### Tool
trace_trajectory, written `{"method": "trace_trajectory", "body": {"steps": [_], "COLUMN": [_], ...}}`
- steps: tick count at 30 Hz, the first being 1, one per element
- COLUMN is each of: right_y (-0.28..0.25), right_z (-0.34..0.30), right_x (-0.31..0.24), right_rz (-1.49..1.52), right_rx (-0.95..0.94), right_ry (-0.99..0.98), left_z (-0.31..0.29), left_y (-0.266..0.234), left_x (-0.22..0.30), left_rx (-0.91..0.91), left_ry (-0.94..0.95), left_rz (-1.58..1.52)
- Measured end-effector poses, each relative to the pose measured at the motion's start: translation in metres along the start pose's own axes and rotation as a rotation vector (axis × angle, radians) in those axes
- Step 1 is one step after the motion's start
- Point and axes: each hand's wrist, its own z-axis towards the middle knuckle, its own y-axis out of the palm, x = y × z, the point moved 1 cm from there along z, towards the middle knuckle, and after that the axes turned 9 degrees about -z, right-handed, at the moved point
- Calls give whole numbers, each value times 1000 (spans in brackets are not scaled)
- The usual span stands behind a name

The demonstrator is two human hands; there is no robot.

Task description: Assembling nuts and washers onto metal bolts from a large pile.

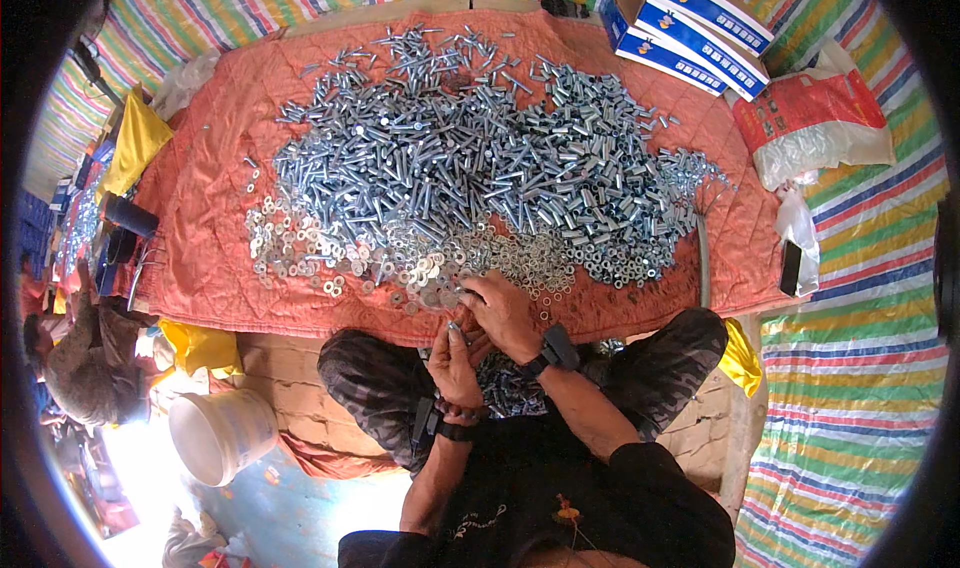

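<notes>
A broad heap of silver bolts lies on a red quilted cloth in front of me. Short metal sleeves make up its right part. Along the near side are flat washers, thin ring washers and hex nuts. My left hand, near the cloth's front edge, is closed with a small silver metal piece between thumb and fingers; it looks like a bolt end. Just above it, my right hand has its fingers bent together at the washers' edge. Whatever it pinches is too small to make out.
Blue-and-white boxes are stacked at the far right, beside a red-and-clear plastic bag. A curved metal bar lies right of the nuts. A white bucket stands at lower left; another person sits beyond it.
</notes>
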Motion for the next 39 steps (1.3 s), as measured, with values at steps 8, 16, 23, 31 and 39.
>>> {"method": "trace_trajectory", "body": {"steps": [8,16,23,31,39], "right_y": [-26,-66,-72,-73,-74], "right_z": [-15,-40,-51,-49,-49], "right_x": [54,97,112,75,62], "right_rz": [441,235,149,-73,-132], "right_rx": [31,63,46,-35,-31], "right_ry": [321,312,301,163,66], "left_z": [-2,-6,-4,-5,-4], "left_y": [4,9,17,19,17], "left_x": [-2,-19,-24,-26,-29], "left_rx": [26,-45,-60,-77,-94], "left_ry": [-33,-123,-109,-85,-89], "left_rz": [103,167,183,192,203]}}
